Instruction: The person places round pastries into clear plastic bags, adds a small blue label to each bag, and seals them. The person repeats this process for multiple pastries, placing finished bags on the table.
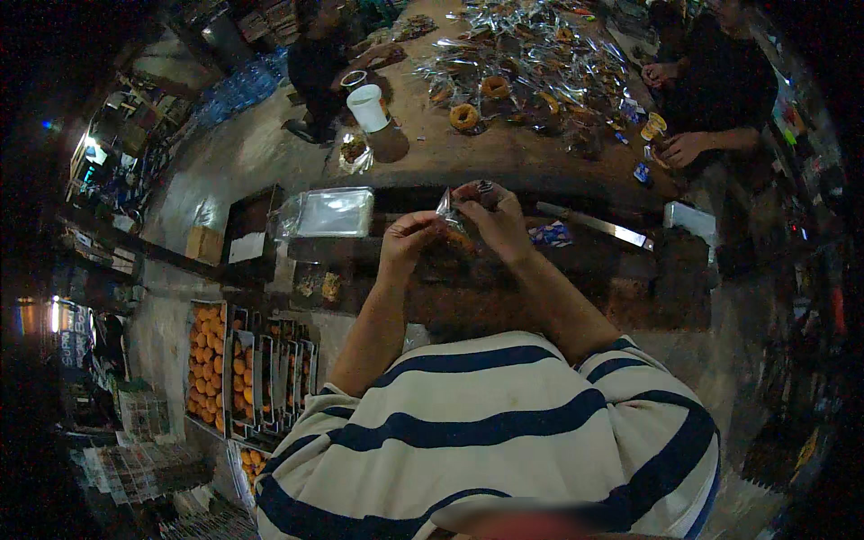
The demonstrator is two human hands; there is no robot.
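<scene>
Between my two hands, above the near side of the wooden table (432, 162), is a small clear plastic bag (446, 209) with a brown piece of pastry (461, 241) at its lower end. My left hand (410, 239) pinches the bag's left side with thumb and fingers. Higher up, my right hand (493, 216) has its fingers closed on the bag's top edge. A stack of flat clear bags (335, 213) lies to the left of my left hand. Blue-and-white packets (551, 235) lie just right of my right wrist.
A long metal strip (601, 227) and a white box (689, 219) lie to the right. Wrapped pastries (522, 63) heap up beyond a ring doughnut (463, 117). A white tub (367, 108) stands far left. Trays of round buns (209, 360) rest lower left. Co-workers flank the table.
</scene>
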